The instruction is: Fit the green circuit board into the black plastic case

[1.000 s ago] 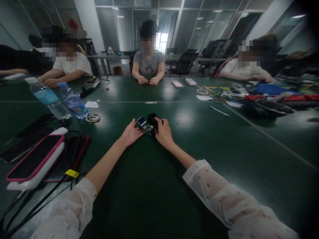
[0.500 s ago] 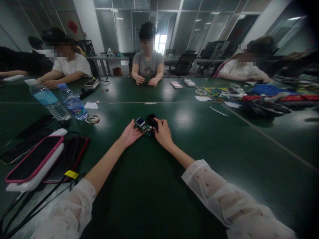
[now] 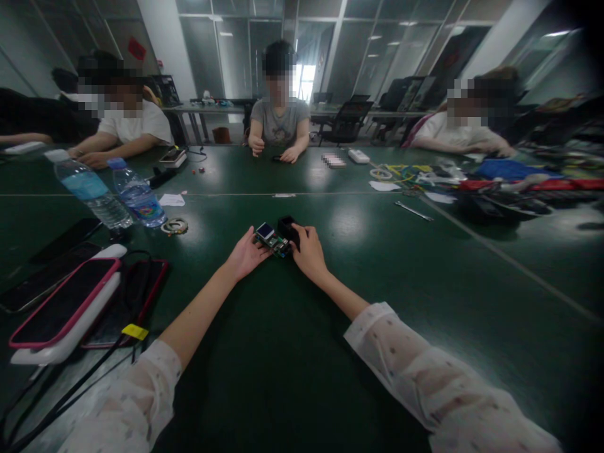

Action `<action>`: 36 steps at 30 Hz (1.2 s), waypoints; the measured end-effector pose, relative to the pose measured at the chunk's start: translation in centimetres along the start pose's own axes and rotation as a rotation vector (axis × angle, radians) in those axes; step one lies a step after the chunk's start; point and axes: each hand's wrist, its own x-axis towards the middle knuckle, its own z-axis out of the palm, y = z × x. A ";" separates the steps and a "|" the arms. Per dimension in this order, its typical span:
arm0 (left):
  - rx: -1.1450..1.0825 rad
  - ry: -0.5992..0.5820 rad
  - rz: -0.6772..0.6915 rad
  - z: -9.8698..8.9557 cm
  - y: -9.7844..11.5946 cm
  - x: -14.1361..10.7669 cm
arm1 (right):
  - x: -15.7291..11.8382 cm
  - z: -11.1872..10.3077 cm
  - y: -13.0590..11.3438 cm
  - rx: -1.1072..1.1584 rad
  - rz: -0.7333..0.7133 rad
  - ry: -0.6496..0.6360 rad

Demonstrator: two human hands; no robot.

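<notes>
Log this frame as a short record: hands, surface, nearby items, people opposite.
Left hand: holds a circuit board by its screen end
Right hand: holds a black case
Surface: dark green table
Left side: blue-capped bottle, pink-edged phone
Right side: wrench
Opposite: person in grey shirt, centre

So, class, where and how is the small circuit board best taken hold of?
Probably pinch the circuit board by its edges at the end with the screen, coming from the left with the left hand: it is narrow, the screen faces up, and the right hand and black case crowd the other end.
</notes>
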 end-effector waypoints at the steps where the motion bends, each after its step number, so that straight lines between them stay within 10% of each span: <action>1: 0.000 -0.006 0.001 0.0 0.0 0.0 | 0.0 0.0 0.0 0.000 0.000 0.001; 18: 0.014 -0.024 0.004 0.0 0.0 -0.1 | -0.2 -1.2 -1.6 0.191 -0.042 0.218; 26: 0.006 0.007 0.004 0.4 0.1 -0.2 | -1.1 -1.7 -2.8 0.211 -0.306 0.001; 36: -0.002 0.019 0.010 0.4 0.1 -0.2 | -0.7 -1.3 -2.4 0.261 -0.290 -0.112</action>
